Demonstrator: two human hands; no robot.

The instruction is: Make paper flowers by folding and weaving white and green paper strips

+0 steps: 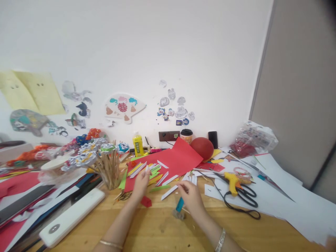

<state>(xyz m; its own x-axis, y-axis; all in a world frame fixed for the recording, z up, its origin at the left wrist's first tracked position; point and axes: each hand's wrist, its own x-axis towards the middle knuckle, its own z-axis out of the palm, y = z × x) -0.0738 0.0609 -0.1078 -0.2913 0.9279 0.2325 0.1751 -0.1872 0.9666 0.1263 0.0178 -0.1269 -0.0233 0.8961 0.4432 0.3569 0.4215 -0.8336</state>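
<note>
At the cluttered table [162,224], the left hand [140,183] is pinching what seems a white paper strip [147,168] while the right hand [190,196] is grasping another strip [169,192], needing careful alignment next.

A plain white painted wall [168,45] fills the view from nine to one o'clock, evenly lit. A grey-beige flat panel [301,87] stands at three o'clock. Below, at six, a light wooden tabletop [157,227].
</note>
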